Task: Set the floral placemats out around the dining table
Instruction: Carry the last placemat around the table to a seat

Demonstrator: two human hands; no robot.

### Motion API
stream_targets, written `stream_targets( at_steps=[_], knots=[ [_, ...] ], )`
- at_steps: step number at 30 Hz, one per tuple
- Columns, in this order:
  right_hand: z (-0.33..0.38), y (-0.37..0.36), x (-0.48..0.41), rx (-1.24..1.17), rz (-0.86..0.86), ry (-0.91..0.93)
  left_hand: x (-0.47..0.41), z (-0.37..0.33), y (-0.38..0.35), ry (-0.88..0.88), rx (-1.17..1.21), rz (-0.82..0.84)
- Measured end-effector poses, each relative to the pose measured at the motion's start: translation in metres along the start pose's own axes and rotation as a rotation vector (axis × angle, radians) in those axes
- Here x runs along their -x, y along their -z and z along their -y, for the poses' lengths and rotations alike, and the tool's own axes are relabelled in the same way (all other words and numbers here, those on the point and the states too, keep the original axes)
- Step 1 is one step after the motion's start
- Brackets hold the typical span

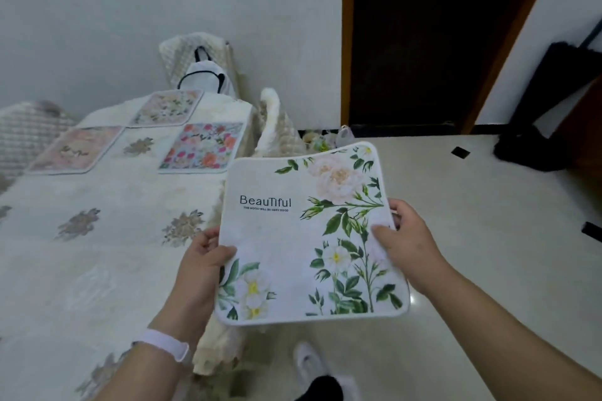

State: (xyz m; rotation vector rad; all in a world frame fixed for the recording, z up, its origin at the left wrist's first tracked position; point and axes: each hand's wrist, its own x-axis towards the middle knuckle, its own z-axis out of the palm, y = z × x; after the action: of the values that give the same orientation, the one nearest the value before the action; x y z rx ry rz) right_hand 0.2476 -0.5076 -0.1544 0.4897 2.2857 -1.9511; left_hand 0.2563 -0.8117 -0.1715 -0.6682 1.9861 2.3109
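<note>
With white placemat (306, 231) pinched at both side edges by left hand (202, 260) and right hand (407, 238), lower leftward past left hand onto table (97, 264); lay flat, square, apart from laid placemats (203, 146).

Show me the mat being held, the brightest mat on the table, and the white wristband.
held placemat (277, 238), head view: plain middle below the lettering.
brightest placemat (203, 146), head view: its flowered centre.
white wristband (166, 343), head view: band across the left wrist.

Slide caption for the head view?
Left hand and right hand hold a white floral placemat beside the table, where three placemats lie.
</note>
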Motion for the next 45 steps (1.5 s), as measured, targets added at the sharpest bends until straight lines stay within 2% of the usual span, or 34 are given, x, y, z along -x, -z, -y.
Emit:
stream_targets(
  at_steps=[7, 15, 22, 28, 38, 45],
  knots=[
    [0.050, -0.085, -0.085, 0.087, 0.173, 0.041, -0.069, -0.012, 0.051, 0.107, 0.297, -0.110],
    [0.094, -0.189, -0.157, 0.157, 0.338, 0.061, -0.139, -0.029, 0.111, 0.084, 0.314, -0.283],
    [0.108, -0.270, -0.181, 0.270, 0.519, 0.078, -0.133, -0.016, 0.161, 0.052, 0.419, -0.478],
    [0.104, -0.337, -0.199, 0.400, 0.751, 0.108, -0.119, 0.007, 0.188, 0.054, 0.493, -0.686],
    [0.090, -0.449, -0.249, 0.578, 1.132, 0.168, -0.112, 0.020, 0.189, 0.062, 0.544, -1.065],
    [0.057, -0.497, -0.261, 0.660, 1.259, 0.206, -0.115, 0.050, 0.180, 0.127, 0.565, -1.216]
  ],
)
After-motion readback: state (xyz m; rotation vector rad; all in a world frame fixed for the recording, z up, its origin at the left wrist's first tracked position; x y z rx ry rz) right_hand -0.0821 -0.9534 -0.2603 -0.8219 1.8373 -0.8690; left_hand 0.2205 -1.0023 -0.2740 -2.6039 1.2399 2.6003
